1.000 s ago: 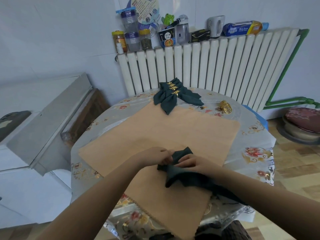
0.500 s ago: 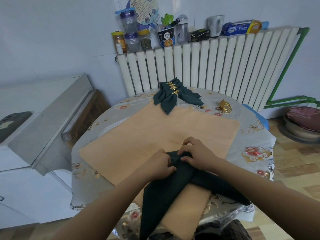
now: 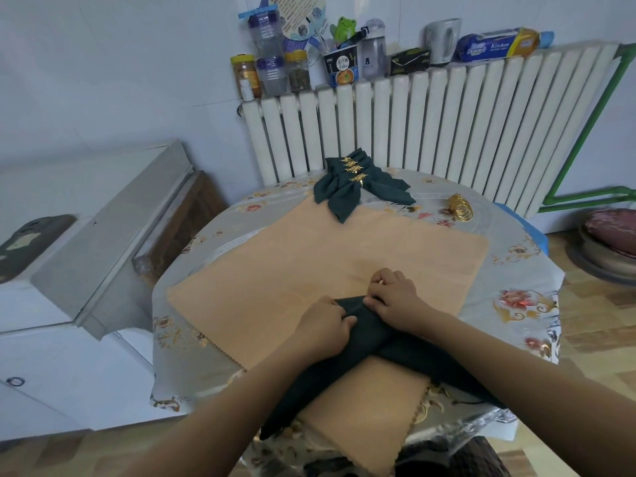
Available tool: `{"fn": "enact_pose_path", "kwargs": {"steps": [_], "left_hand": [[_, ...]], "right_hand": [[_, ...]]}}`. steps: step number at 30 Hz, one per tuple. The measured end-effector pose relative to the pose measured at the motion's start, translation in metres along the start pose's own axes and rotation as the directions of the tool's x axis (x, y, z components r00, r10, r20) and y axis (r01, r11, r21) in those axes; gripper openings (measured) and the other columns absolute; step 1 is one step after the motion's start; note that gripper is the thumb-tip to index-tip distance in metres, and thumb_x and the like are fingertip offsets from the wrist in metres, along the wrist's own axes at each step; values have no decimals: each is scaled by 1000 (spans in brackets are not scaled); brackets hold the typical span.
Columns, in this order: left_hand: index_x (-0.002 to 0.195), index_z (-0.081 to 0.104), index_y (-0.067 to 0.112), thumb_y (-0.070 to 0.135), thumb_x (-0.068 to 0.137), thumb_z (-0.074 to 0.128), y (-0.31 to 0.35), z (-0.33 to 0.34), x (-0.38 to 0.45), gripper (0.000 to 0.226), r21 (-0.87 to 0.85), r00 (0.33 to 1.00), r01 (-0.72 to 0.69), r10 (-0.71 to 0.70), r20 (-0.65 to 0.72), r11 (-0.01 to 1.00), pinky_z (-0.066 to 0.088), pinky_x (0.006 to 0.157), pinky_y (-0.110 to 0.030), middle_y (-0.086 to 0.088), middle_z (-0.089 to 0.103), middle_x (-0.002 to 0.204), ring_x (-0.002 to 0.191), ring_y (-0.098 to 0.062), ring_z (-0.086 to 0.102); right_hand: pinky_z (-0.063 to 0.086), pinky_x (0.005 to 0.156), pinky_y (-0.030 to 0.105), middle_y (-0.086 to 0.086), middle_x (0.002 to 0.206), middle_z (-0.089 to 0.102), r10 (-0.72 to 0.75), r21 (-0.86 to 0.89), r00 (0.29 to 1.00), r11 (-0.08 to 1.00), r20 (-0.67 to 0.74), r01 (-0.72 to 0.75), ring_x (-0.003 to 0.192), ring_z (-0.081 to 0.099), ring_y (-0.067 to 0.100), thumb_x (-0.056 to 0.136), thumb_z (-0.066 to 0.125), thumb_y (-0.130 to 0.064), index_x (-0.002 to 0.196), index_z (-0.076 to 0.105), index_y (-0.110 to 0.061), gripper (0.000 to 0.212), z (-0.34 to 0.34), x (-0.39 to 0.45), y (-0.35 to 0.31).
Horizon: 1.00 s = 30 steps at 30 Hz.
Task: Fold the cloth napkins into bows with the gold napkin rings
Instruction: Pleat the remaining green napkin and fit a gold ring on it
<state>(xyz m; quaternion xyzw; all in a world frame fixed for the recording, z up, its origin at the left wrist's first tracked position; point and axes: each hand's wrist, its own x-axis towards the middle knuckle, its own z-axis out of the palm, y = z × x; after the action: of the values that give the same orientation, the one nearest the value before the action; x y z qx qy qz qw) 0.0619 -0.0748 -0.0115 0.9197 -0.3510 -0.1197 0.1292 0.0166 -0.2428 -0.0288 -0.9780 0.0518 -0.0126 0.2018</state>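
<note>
A dark green napkin lies on the peach mat near the table's front edge, bent into an upside-down V with two tails running toward me. My left hand grips the napkin at the left of its peak. My right hand pinches the peak from the right. At the far side of the table lies a pile of finished green bows, each with a gold ring round its middle. Several loose gold napkin rings sit to the right of that pile.
The round table has a floral plastic cover. A white radiator stands behind it, with jars, bottles and boxes on top. A grey cabinet is at the left. A cushioned stool stands at the right on the wooden floor.
The napkin went from a bunched wad to a spread V with long tails. Both hands shifted a little farther from me and now hold it at the peak.
</note>
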Motion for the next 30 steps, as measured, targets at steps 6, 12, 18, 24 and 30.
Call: {"fn": "enact_pose_path", "kwargs": {"steps": [6,12,18,24,30], "left_hand": [[112,56,-1,25,101,33,-6,1,5,36,54,999,14,-12,-37,998,36,94,-32,-13,44,122,108,-27,47],[120,43,14,21,94,33,-16,24,5,28,278,958,-19,98,-270,960,42,82,-34,-8,47,115,100,-22,42],[129,56,9,36,92,38,-33,29,3,49,60,870,-451,453,-196,891,35,108,-44,-12,54,132,122,-26,48],[151,8,14,59,80,-4,-31,23,1,86,355,911,-409,399,106,840,-2,117,-34,-10,11,158,146,-25,7],[145,34,16,39,96,29,-39,10,19,54,218,892,-438,452,-14,872,30,103,-36,-4,44,144,128,-26,41]], "right_hand": [[32,88,37,2,112,51,-10,-138,968,990,-252,-25,103,46,24,89,32,-55,96,60,-18,46,18,-12,10],[45,77,34,-1,98,62,-363,-241,856,926,-368,289,88,55,22,86,47,-35,92,61,-20,21,24,-22,13],[18,106,31,2,135,51,-426,-194,894,897,-136,398,127,34,20,77,41,-75,124,57,-17,77,19,-39,24],[33,103,43,-2,115,68,-499,-341,851,838,-163,426,113,58,23,79,46,-48,108,69,-19,47,15,-31,26],[52,79,27,-5,94,73,-579,-309,778,807,-243,503,87,67,13,84,46,-34,110,69,-18,38,5,-13,32]]}}
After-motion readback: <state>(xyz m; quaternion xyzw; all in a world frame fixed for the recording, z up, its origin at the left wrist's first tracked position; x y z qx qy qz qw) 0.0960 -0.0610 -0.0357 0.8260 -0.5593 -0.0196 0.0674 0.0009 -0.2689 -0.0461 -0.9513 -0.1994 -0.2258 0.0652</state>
